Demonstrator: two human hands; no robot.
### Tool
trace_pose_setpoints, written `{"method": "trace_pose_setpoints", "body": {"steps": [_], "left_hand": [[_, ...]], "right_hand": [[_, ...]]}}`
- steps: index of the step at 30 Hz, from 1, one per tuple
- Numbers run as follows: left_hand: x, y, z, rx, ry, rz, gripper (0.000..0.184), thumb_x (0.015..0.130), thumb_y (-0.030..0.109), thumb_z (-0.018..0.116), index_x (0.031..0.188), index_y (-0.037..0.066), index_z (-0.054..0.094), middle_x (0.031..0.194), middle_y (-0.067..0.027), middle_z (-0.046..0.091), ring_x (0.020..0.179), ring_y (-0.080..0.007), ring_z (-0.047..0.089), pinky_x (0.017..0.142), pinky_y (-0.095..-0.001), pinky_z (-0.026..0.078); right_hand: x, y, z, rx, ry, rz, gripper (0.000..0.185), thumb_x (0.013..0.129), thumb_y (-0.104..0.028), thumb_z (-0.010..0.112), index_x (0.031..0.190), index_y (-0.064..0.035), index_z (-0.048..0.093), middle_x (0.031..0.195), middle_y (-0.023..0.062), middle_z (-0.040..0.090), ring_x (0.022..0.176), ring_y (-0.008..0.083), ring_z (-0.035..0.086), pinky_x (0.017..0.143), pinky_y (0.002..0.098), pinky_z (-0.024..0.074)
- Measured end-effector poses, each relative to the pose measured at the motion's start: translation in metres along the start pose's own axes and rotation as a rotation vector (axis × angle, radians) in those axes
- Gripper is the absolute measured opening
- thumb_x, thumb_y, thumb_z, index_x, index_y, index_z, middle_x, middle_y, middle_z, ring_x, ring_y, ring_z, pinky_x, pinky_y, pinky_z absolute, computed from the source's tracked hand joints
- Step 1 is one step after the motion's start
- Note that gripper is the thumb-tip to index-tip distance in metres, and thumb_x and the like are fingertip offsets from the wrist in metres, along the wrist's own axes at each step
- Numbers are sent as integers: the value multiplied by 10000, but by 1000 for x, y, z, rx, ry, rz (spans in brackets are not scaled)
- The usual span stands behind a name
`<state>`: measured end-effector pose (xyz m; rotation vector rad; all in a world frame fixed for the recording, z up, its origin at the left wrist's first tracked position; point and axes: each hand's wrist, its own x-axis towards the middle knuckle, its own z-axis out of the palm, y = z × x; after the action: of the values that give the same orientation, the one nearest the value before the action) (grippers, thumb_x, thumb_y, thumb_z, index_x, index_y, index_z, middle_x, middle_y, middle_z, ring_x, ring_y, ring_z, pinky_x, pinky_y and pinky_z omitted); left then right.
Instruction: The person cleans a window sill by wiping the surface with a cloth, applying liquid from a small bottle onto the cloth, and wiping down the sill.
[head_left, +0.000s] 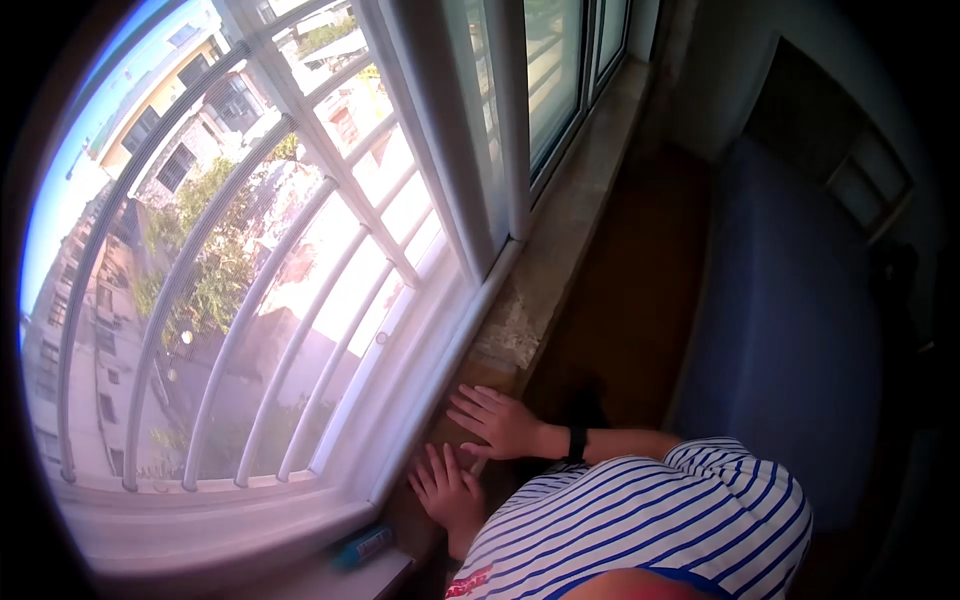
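My right hand (497, 422), with a black band on its wrist, lies palm down on the brownish window sill (515, 335), fingers spread towards the window. Just below it in the view, my left hand (450, 493) also rests flat on the sill with its fingers apart. Neither hand holds anything. The two hands are close together beside the white window frame (415, 375). A striped shirt (640, 510) covers the body behind them.
White curved bars (205, 430) cross the window, with buildings and a tree (215, 270) outside. A teal object (362, 548) lies on a ledge at the bottom. A large bluish surface (785, 350) stands at the right, past a dark brown floor (625, 300).
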<state>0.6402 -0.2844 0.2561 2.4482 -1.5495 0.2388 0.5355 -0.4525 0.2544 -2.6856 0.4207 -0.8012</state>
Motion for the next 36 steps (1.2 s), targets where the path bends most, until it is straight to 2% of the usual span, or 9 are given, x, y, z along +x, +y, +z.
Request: {"method": "trace_pose_setpoints", "body": {"steps": [5,8,12,17,23,26,31,34,36], "left_hand": [[39,52,11,-13,54,-85,521,815,205,483,1295,57,625,1487,-126,501,1410,-397,393,1153,-601,251],[72,87,25,6,109,-54,489,842,225,502,1277,36,620,1480,-143,497,1370,-431,406,1132,-595,282],[127,151,36,36,57,-24,515,863,223,482,1334,34,576,1485,-126,501,1352,-402,440,1098,-566,307],[195,219,69,30,118,14,504,862,203,496,1330,35,579,1474,-128,509,1343,-397,448,1104,-549,315],[267,291,73,80,11,-16,510,855,202,517,1328,22,569,1477,-134,501,1318,-408,457,1112,-559,308],[289,303,85,110,1,11,505,844,209,545,1307,10,570,1476,-134,497,1312,-424,453,1110,-578,309],[287,308,105,235,44,-85,464,842,209,529,1259,14,583,1459,-116,518,1304,-412,463,1090,-574,332],[295,314,105,241,102,-37,478,831,198,516,1273,26,578,1466,-112,514,1306,-390,467,1094,-560,324],[308,325,104,245,36,-85,498,816,191,514,1286,36,572,1478,-109,504,1309,-356,472,1095,-546,317]], "right_hand": [[-2,51,-22,145,-38,-122,494,966,-367,570,1352,-59,569,1423,111,546,1367,281,461,1145,423,349],[2,98,-38,172,-20,-142,505,964,-375,570,1358,-57,563,1405,108,559,1361,280,465,1141,420,357],[-1,170,-73,176,-6,-149,505,964,-382,570,1355,-61,567,1393,107,566,1362,273,464,1139,419,360],[4,260,-110,153,25,-90,500,948,-380,583,1342,-72,579,1372,103,580,1341,271,480,1137,418,363],[22,345,-163,183,10,-32,477,932,-361,596,1308,-69,601,1366,91,589,1325,255,495,1120,400,383],[25,369,-163,251,45,-61,486,920,-353,617,1312,-68,590,1360,113,587,1298,281,520,1091,416,413],[25,390,-159,312,-11,-115,534,931,-380,610,1362,-70,560,1383,119,573,1302,277,522,1107,411,399],[36,433,-164,360,-126,-248,582,950,-408,587,1412,-63,506,1422,119,541,1340,266,486,1134,405,365],[41,455,-174,315,-215,-383,617,971,-427,554,1453,-56,450,1460,125,502,1385,259,436,1164,397,318]]}}
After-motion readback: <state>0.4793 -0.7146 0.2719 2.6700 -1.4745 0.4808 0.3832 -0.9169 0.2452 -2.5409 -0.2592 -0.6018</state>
